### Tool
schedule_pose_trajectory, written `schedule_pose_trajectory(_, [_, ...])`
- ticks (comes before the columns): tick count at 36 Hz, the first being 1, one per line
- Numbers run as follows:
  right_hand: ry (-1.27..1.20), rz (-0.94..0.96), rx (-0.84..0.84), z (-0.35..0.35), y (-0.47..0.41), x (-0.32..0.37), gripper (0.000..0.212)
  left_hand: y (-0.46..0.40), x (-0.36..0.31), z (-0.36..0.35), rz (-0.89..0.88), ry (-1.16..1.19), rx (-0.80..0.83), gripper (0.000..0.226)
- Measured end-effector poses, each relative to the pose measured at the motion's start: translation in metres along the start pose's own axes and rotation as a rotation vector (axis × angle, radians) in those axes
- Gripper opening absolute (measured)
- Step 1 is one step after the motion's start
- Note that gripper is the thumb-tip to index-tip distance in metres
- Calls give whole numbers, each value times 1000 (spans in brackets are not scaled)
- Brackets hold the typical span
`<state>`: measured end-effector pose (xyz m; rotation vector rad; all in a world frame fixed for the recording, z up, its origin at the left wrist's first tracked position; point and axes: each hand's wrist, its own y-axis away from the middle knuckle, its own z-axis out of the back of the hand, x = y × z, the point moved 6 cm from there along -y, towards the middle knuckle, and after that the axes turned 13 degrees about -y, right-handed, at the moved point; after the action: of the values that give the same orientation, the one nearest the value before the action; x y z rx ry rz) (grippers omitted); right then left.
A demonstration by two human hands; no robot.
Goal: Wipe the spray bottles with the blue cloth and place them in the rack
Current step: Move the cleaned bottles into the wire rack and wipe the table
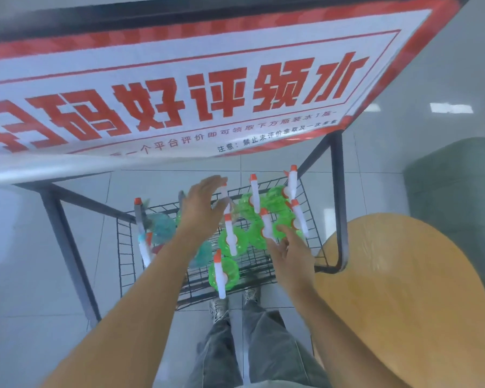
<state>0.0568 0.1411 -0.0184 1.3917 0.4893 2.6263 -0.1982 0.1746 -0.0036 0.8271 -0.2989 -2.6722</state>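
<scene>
Pale grey glossy floor tiles spread beneath us, catching reflections of ceiling lights at the far right. Over them stands a dark metal frame carrying a black wire rack, and across the top of the frame lies a white sign with a red border and large red characters.

In the rack we see the spray bottles standing upright: bright green spray bottles crowd the middle and right, teal spray bottles sit at the left, all with white necks and orange-red nozzle tips pointing up at us. The view is blurred, so we cannot count them surely.

Our left hand hovers above the bottles with fingers spread and straight, gripping nothing. Our right hand reaches in from the near right, fingers loosely extended near a green bottle; we cannot tell whether they touch it.

A round wooden table lies just right of the rack. Grey trousers and shoes show below, at the rack's near edge.
</scene>
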Motion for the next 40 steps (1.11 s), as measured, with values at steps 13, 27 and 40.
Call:
schedule_pose_trajectory(13, [10, -12, 49, -2, -8, -4, 31, -10, -1, -6, 58, 75, -28, 41])
schedule_pose_trajectory(27, [0, 64, -80, 16, -3, 8, 35, -17, -4, -1, -9, 152, -95, 41])
schedule_pose_trajectory(40, [67, -47, -215, 46, -19, -4, 42, -46, -61, -13, -214, -174, -8, 39])
